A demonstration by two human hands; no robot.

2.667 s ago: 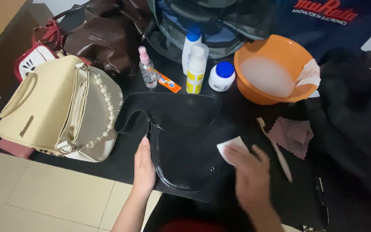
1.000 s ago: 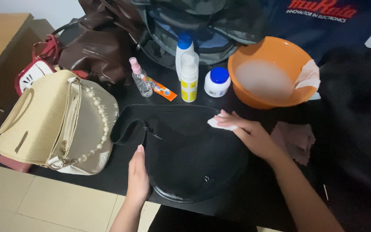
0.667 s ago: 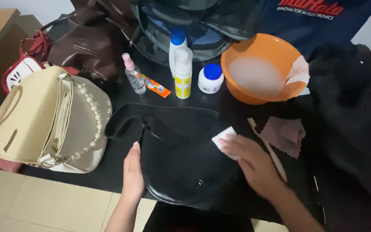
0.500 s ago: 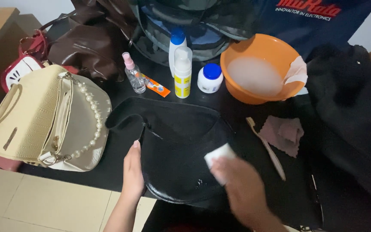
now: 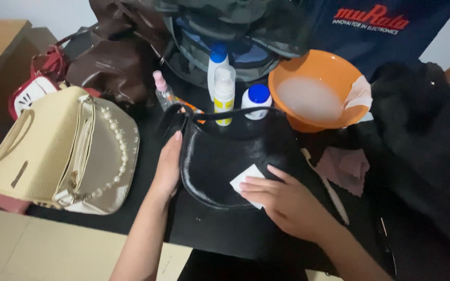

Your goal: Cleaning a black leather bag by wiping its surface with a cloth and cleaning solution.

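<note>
On the dark tabletop (image 5: 147, 208), seen from the head camera: a glossy black leather shoulder bag (image 5: 225, 161) stands propped near the middle, strap arched over its top. The left hand (image 5: 166, 166) clasps the bag's left edge, fingers together and curled along it. The right hand (image 5: 282, 200) presses a small white wipe (image 5: 245, 179) against the bag's front, fingers extended and slightly spread over it. Left of the bag lies a cream handbag with a pearl strap (image 5: 63, 151). Behind it stand a white squeeze bottle with a yellow label (image 5: 224, 93) and an orange plastic bowl (image 5: 316, 91) holding cloudy liquid.
</note>
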